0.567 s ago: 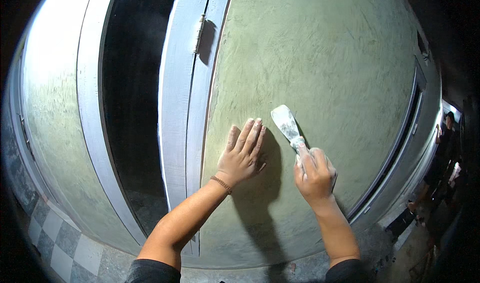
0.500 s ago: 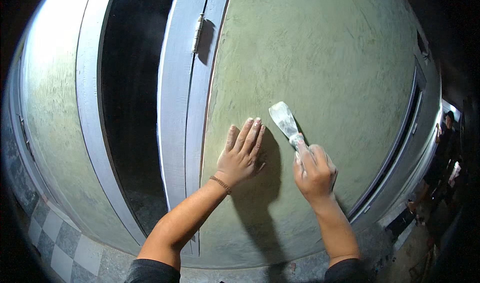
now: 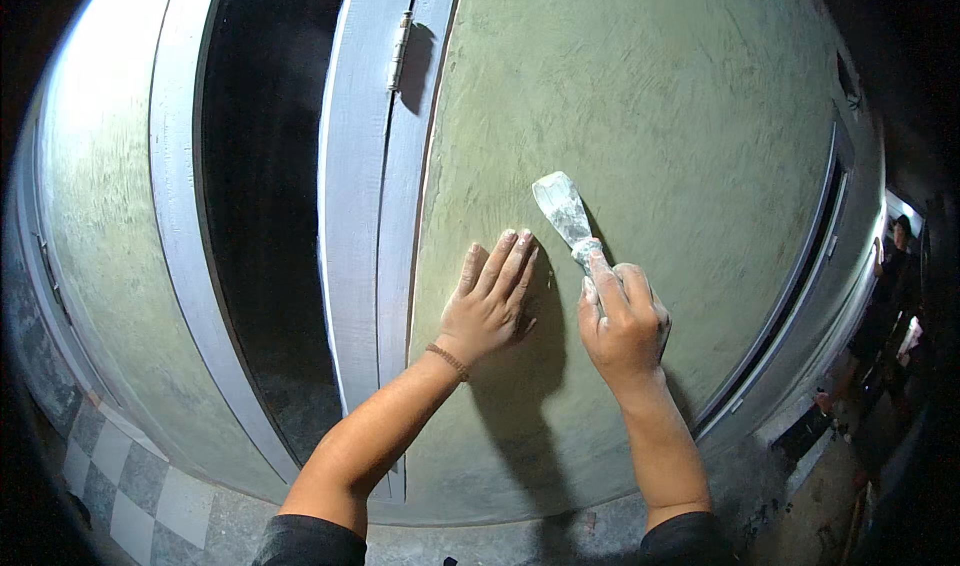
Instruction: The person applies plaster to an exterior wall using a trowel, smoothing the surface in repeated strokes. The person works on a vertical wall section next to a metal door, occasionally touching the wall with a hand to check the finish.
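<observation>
Left of centre, the grey door frame point(image 3: 365, 196) with its hinge point(image 3: 400, 51) borders the greenish plastered wall point(image 3: 650, 96). At centre, the left hand point(image 3: 488, 304) lies flat on the wall, fingers point(image 3: 512, 261) extended and close together, pinching nothing. Right of centre, the right hand point(image 3: 625, 321) closes around the handle of the putty knife point(image 3: 565, 214), index finger point(image 3: 603, 274) stretched along it. The blade projects up and left beyond the fingertips, against the wall. Good practice, as judged here: hold the blade at a shallow angle, press evenly, and stroke away from the bracing hand.
</observation>
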Demonstrator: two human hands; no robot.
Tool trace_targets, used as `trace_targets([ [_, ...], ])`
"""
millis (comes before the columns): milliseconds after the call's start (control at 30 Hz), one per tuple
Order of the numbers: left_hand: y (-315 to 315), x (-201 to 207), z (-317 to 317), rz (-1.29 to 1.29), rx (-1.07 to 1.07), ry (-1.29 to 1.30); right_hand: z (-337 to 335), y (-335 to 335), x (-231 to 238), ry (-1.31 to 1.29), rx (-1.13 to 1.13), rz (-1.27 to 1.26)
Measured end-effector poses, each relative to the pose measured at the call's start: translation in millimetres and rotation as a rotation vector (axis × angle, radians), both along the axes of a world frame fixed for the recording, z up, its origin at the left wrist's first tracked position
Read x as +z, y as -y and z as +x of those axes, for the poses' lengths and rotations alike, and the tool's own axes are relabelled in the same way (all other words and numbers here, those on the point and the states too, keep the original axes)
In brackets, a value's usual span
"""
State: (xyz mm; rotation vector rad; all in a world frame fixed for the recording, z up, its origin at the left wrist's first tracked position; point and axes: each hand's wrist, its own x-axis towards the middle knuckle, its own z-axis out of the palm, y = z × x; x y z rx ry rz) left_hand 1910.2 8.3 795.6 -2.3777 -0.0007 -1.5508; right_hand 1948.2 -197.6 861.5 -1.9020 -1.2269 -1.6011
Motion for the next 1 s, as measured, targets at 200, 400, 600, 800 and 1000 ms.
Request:
trace_targets([
  [200, 2, 3, -2, 0.09, 0.09, 0.05, -5, -5, -11, 0.024, 0.08, 0.059],
  [400, 0, 2, -3, 0.111, 0.079, 0.046, -17, -38, 50, 0.087, 0.084, 0.052],
  [600, -2, 1, -1, 0.147, 0.081, 0.074, -49, -70, 123, 0.208, 0.038, 0.006],
  [800, 0, 2, 0, 0.141, 0.089, 0.067, -53, -73, 126, 0.132, -0.052, -0.072],
  [1000, 0, 2, 1, -0.012, -0.108, -0.018, -49, -70, 131, 0.244, -0.059, -0.076],
])
